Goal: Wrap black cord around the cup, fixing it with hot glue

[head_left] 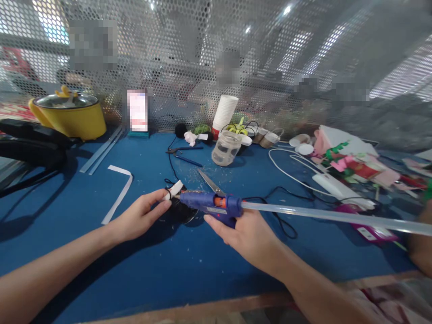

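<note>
My right hand (245,234) is wrapped round the handle of a blue hot glue gun (211,204), its nozzle pointing left. A long clear glue stick (320,216) sticks out of the gun's back end. Between the thumb and fingers of my left hand (145,211) is a small white strip (174,189) with black cord at it, right by the nozzle. Whether the nozzle touches the strip I cannot tell. Beneath lies a dark, round, shiny thing (182,213), partly covered by the gun. Scissors (211,182) lie just behind the gun, their handles hidden.
A bent white paper strip (121,193) lies left, near more glue sticks (103,150). Behind are a plastic jar (225,150), stacked paper cups (225,112), a phone (137,110) and a yellow pot (77,117). Cables, a white power strip (340,189) and coloured scraps (361,166) crowd the right.
</note>
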Demonstrator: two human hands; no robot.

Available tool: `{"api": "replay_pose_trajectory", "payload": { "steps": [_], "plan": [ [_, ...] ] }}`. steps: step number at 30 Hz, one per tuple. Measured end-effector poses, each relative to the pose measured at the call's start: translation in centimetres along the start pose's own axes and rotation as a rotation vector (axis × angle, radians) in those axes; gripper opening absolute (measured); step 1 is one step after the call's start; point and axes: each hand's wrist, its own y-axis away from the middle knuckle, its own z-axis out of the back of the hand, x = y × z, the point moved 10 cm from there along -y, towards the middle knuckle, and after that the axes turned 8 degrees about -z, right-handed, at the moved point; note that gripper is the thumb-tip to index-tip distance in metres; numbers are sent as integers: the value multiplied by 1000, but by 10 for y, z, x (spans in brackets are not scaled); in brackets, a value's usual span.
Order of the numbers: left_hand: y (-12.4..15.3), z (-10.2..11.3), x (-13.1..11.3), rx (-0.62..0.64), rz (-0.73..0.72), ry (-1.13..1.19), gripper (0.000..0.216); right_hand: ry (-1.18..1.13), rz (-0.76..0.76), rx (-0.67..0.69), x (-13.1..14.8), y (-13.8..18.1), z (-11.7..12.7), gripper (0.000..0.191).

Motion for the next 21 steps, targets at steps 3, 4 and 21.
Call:
{"api": "replay_pose_trajectory", "payload": {
  "steps": [3,4,21],
  "plan": [
    [0,0,0,0,5,-7,24,33,-18,17,-2,1,-4,18],
    [0,1,0,-2,7,-13,24,36,-25,17,-2,1,-4,18],
    [0,-2,-1,51,-43,-30,24,-27,-215,163,-22,-12,-1,40]
  ]
}}
